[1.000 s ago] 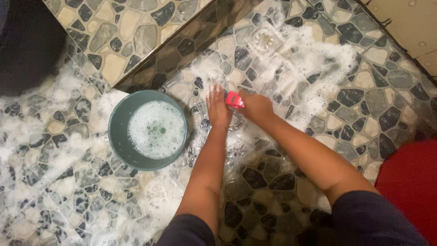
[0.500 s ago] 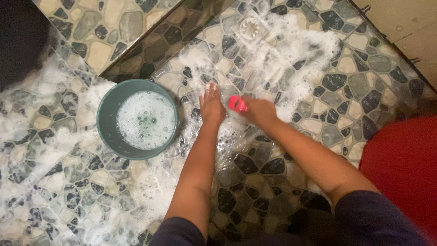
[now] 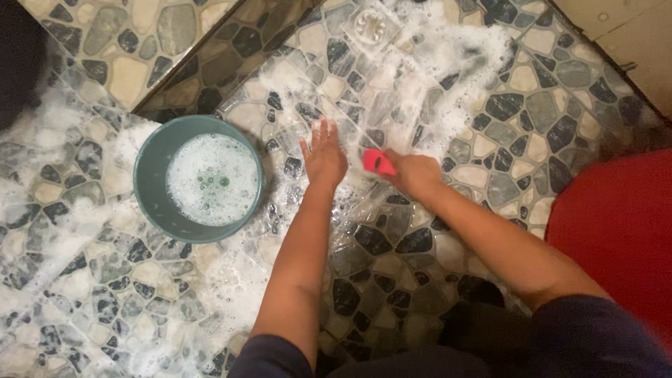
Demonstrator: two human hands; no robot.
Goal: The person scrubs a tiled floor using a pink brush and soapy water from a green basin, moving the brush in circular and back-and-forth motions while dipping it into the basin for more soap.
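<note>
- Left hand (image 3: 323, 157) lies open, fingers spread, flat on the soapy stone floor (image 3: 420, 245), right of the green basin (image 3: 150, 192) of suds.
- Right hand (image 3: 414, 173) grips a red brush (image 3: 378, 162), pressed to the floor just beside the left hand.

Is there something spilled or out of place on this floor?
Yes. White foam is spread widely over the stone-pattern floor, around the grey basin and up to the drain. The left hand lies flat on the wet floor; the right hand holds a red brush.
</note>
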